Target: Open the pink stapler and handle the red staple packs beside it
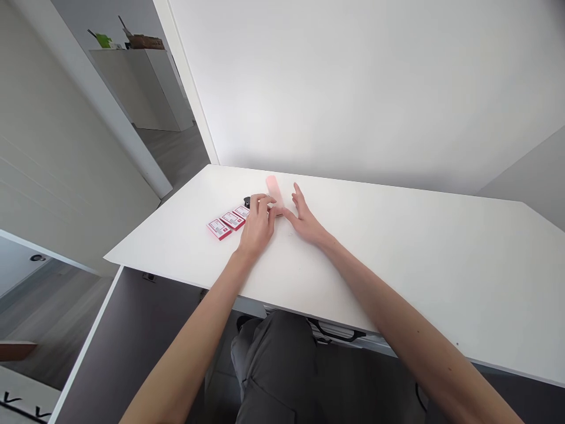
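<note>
My left fingers (pixel 265 203) are curling closed around the near end of a pale pink stapler (pixel 272 187), which is lying on the white desk (pixel 397 253) near its far edge. My right hand (pixel 304 219) is resting open just beside it, fingers spread. I am counting one stapler and three pink-and-white boxes (pixel 230 220) lying in a row to its left.

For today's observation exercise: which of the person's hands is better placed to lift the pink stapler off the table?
Probably the left hand: its fingers already curl over the pink stapler. The right hand lies open and flat on the table beside it.
</note>
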A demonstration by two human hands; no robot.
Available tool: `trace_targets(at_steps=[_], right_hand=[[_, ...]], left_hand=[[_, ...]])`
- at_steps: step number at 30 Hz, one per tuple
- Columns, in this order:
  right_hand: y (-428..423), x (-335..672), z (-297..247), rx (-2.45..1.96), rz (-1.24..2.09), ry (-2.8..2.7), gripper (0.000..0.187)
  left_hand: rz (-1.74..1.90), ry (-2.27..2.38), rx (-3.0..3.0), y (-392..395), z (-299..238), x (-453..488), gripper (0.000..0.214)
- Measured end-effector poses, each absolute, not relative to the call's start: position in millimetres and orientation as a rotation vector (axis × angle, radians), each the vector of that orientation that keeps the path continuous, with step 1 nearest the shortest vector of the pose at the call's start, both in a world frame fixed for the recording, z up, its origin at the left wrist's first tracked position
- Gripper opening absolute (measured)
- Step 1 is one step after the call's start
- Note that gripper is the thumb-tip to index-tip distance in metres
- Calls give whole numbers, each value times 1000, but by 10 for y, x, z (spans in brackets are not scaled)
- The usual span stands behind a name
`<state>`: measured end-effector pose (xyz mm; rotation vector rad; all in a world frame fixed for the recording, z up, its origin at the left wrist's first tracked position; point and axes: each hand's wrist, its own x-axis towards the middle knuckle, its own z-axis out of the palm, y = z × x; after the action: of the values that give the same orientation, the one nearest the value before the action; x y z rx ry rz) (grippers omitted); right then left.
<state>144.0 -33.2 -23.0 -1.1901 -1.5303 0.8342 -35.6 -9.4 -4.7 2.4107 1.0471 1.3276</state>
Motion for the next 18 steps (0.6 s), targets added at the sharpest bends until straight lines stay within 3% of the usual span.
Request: trace_targets(at_steps=[8, 18], right_hand=[[-601, 1352, -129, -1122, 523, -1659, 58], [-550, 1343, -138, -1101, 452, -1581, 22]], left_hand=[[1469, 844, 2301, -96, -43, -345, 22], [1455, 722, 2243, -120, -46, -279, 26]])
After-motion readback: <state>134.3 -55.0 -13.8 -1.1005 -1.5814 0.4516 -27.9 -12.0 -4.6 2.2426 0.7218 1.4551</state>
